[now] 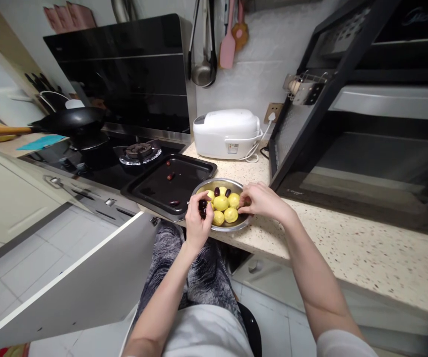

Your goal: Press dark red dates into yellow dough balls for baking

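left hand (196, 219) fingers pinching dark dates (202, 205) at bowl (232, 225) rim | right hand (260, 200) fingers curled on far rim, grip unclear | yellow balls (221, 203) between hands

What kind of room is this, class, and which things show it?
Most likely a home kitchen: a gas hob under a black extractor hood, a white rice cooker on the speckled counter, and utensils hanging on the wall.

This is a home kitchen. There is a gas stove (139, 151) with a frying pan (68, 120), a white rice cooker (226, 133) on the speckled worktop (347, 238), and spoons (203, 44) hanging on the wall.
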`<state>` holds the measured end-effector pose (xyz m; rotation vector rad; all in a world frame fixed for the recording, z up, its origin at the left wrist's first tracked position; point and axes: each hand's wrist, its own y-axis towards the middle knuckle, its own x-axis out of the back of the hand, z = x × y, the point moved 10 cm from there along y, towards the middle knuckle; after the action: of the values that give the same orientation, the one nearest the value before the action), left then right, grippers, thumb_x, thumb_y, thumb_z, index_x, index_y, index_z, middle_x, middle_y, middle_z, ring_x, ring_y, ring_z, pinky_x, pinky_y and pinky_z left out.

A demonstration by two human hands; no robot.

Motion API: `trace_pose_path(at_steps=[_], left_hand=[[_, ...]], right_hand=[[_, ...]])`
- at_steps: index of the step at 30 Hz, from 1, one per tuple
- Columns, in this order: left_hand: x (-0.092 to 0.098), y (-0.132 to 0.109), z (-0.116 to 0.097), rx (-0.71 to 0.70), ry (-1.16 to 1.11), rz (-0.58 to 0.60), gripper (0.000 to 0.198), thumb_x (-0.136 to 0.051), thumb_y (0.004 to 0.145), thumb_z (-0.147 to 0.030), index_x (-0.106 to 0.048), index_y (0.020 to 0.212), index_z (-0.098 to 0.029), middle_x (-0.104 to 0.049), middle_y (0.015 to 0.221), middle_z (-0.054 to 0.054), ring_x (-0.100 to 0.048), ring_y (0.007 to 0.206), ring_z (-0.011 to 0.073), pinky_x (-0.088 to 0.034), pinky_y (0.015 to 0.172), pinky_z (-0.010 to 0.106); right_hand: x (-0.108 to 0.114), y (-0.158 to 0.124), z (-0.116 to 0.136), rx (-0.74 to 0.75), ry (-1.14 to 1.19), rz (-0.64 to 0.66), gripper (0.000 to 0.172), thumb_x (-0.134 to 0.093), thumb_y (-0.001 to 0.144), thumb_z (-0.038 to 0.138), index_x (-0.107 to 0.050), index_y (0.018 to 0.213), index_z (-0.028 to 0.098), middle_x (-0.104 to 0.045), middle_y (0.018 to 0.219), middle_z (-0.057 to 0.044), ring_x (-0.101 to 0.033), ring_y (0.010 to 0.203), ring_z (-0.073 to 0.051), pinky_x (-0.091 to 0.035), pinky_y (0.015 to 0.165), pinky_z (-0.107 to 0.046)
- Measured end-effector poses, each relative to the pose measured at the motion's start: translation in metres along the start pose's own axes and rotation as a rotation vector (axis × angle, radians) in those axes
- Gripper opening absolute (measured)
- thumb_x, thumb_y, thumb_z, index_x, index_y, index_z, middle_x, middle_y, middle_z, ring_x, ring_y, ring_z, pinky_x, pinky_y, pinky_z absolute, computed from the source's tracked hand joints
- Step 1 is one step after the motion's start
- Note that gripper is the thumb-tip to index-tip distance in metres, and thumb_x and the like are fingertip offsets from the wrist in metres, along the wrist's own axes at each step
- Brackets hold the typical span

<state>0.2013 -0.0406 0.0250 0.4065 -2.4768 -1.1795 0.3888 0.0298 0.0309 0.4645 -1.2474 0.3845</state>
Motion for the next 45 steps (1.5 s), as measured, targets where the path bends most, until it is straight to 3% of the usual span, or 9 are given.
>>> trace_pose_path(at_steps=[4,7,11,17,24,28,32,37,45], left_hand=[[0.0,0.0,0.001,0.008,0.004,0.008,0.024,-0.052,0.101,-0.02,-0.058,0.124,-0.021,-0.068,0.102,0.006,-0.067,0.097,0.0193,-0.054,0.093,0.035],[0.0,0.0,0.001,0.018,0.006,0.007,0.023,-0.052,0.101,-0.02,-0.058,0.124,-0.021,-0.068,0.103,0.006,-0.067,0.097,0.0194,-0.054,0.093,0.035],[0.0,0.0,0.001,0.014,-0.001,0.006,0.023,-0.053,0.101,-0.02,-0.058,0.124,-0.02,-0.068,0.103,0.006,-0.067,0.097,0.0194,-0.054,0.094,0.035],[0.001,0.0,0.0,-0.003,-0.004,-0.006,0.023,-0.053,0.101,-0.019,-0.058,0.124,-0.02,-0.068,0.102,0.006,-0.067,0.096,0.0185,-0.054,0.092,0.033],[0.001,0.0,0.0,0.002,-0.004,0.004,0.023,-0.052,0.102,-0.02,-0.057,0.124,-0.02,-0.068,0.102,0.006,-0.068,0.096,0.0186,-0.054,0.092,0.034],[0.001,0.0,-0.001,0.003,0.003,0.004,0.023,-0.052,0.103,-0.022,-0.058,0.125,-0.02,-0.068,0.102,0.007,-0.068,0.097,0.0191,-0.055,0.092,0.034],[-0.001,0.0,0.001,0.007,-0.004,0.013,0.025,-0.054,0.102,-0.023,-0.057,0.127,-0.021,-0.068,0.102,0.006,-0.069,0.096,0.0189,-0.055,0.092,0.034],[-0.002,0.0,0.001,0.007,-0.007,0.032,0.028,-0.057,0.102,-0.024,-0.055,0.13,-0.021,-0.069,0.106,0.007,-0.069,0.098,0.0188,-0.055,0.093,0.034],[-0.008,0.002,0.002,0.072,0.001,0.14,0.031,-0.064,0.101,-0.031,-0.056,0.129,-0.022,-0.068,0.119,0.01,-0.068,0.112,0.0226,-0.055,0.099,0.036]], right_hand=[[0.007,-0.001,0.002,0.002,-0.009,-0.07,0.024,-0.091,0.071,0.026,-0.068,0.064,0.023,-0.068,0.071,-0.002,-0.061,0.076,-0.022,-0.038,0.077,-0.037],[0.012,-0.001,0.007,0.038,0.105,-0.077,0.017,-0.084,0.075,0.024,-0.069,0.068,0.022,-0.067,0.071,-0.001,-0.059,0.069,-0.018,-0.04,0.071,-0.033],[0.011,0.005,0.004,-0.031,0.27,-0.119,0.007,-0.076,0.08,0.024,-0.07,0.077,0.02,-0.069,0.072,0.0,-0.061,0.067,-0.016,-0.042,0.065,-0.029],[-0.004,0.012,0.002,-0.068,0.426,-0.144,0.011,-0.075,0.085,0.028,-0.073,0.088,0.018,-0.068,0.068,0.001,-0.061,0.064,-0.015,-0.044,0.064,-0.027],[-0.001,0.012,0.003,-0.029,0.458,-0.156,0.012,-0.076,0.086,0.03,-0.075,0.087,0.018,-0.071,0.072,-0.001,-0.063,0.067,-0.016,-0.046,0.065,-0.028],[0.01,0.009,0.004,-0.023,0.479,-0.231,0.014,-0.07,0.089,0.031,-0.074,0.085,0.019,-0.071,0.072,-0.002,-0.062,0.066,-0.017,-0.047,0.065,-0.028],[0.026,0.004,0.029,0.127,0.478,-0.354,0.013,-0.068,0.092,0.029,-0.075,0.098,0.02,-0.074,0.087,-0.004,-0.065,0.077,-0.019,-0.052,0.072,-0.032],[0.022,-0.005,0.08,0.458,0.523,-0.326,0.016,-0.067,0.096,0.026,-0.072,0.111,0.025,-0.074,0.1,-0.006,-0.066,0.096,-0.024,-0.055,0.088,-0.041],[0.005,-0.002,0.091,0.495,0.487,-0.274,0.021,-0.066,0.094,0.019,-0.071,0.113,0.024,-0.074,0.109,-0.008,-0.067,0.106,-0.026,-0.055,0.097,-0.045]])
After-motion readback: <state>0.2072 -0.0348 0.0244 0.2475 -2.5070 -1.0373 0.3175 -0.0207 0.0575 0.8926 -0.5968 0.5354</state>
